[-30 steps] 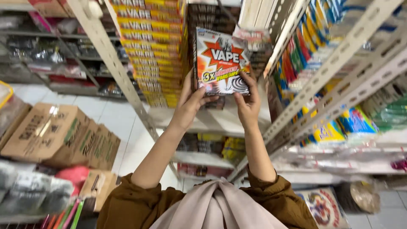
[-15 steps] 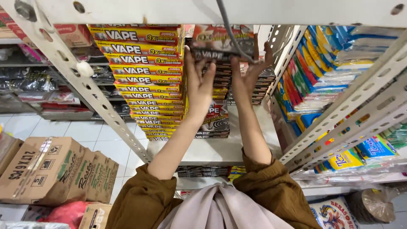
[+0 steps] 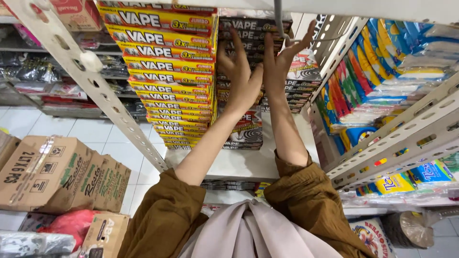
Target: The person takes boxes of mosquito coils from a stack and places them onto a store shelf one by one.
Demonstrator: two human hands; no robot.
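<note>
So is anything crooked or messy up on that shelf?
Nothing stands out. The yellow boxes sit in a straight, even stack, and the dark boxes beside them are stacked flat too. The left hand and right hand press flat against the dark stack's top boxes. The shelf shows no spill or damage.

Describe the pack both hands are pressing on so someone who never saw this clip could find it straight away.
Start at the white metal shelf holding two tall stacks of flat boxes. Left is the yellow and red stack; right of it is a darker stack, where the left hand and right hand meet. The pack is the top one there, dark-edged, not yellow.
</note>
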